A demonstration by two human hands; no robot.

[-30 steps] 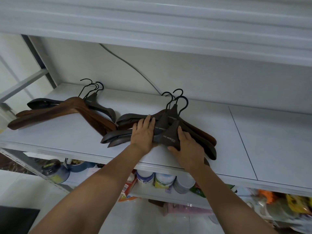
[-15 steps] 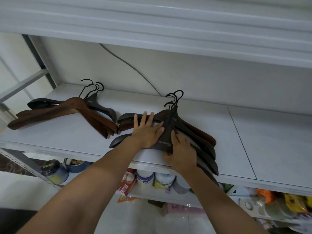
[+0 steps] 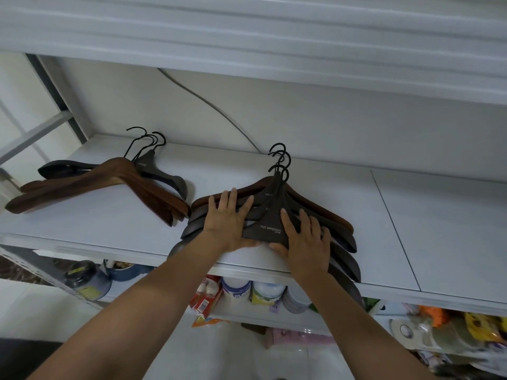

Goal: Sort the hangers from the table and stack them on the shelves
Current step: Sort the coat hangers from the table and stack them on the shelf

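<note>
Left hand [image 3: 229,220], right hand [image 3: 307,242]: fingers flat, spread, pressing hanger stack [image 3: 270,229] onto shelf [image 3: 439,229]. Arm ends below right wrist overhang shelf lip; uneven push may fan stack, tip hangers off.

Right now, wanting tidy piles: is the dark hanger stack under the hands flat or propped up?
Lying flat: the dark hanger stack rests on the shelf under left hand and right hand.

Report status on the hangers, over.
Left hand, right hand flat on dark hanger stack. Stack on shelf, ends overhang front edge. Brown hanger pile apart, left; nothing blocking.
</note>
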